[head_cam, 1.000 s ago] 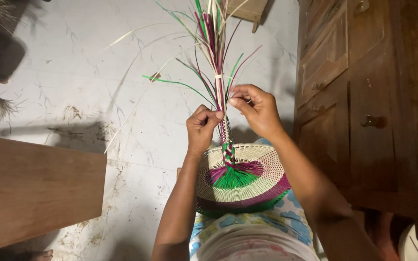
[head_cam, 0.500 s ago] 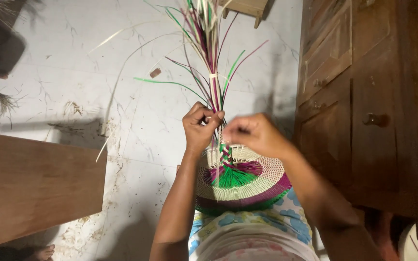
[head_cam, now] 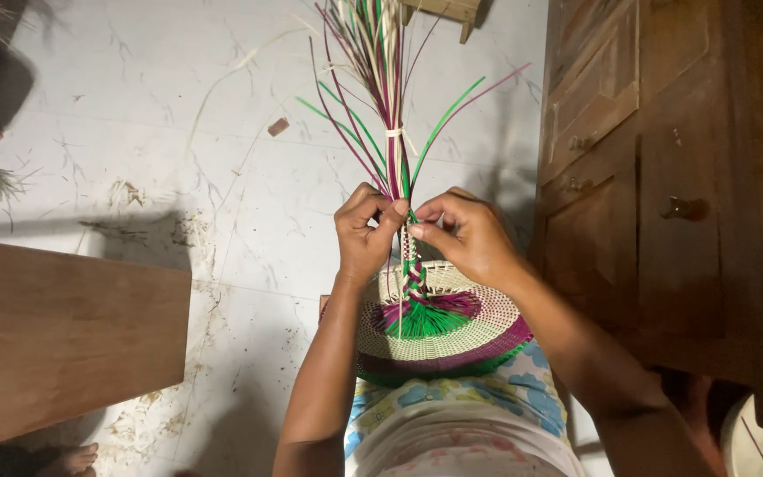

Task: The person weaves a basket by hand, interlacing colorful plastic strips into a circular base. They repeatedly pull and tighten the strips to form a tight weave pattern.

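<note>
White marble-pattern floor (head_cam: 222,177) under us, scattered with straw scraps. Round woven basket of cream, purple and green fibre (head_cam: 439,331) sits on our lap, plaited stem rising from its centre. Our left hand (head_cam: 366,234) and right hand (head_cam: 465,234) pinch bundle of green, purple and cream strands (head_cam: 381,97) just above plait, fingertips nearly touching, strands fanning upward. Dark wooden cabinet (head_cam: 664,177) stands close at right; brown wooden board (head_cam: 55,344) lies at left.
</note>
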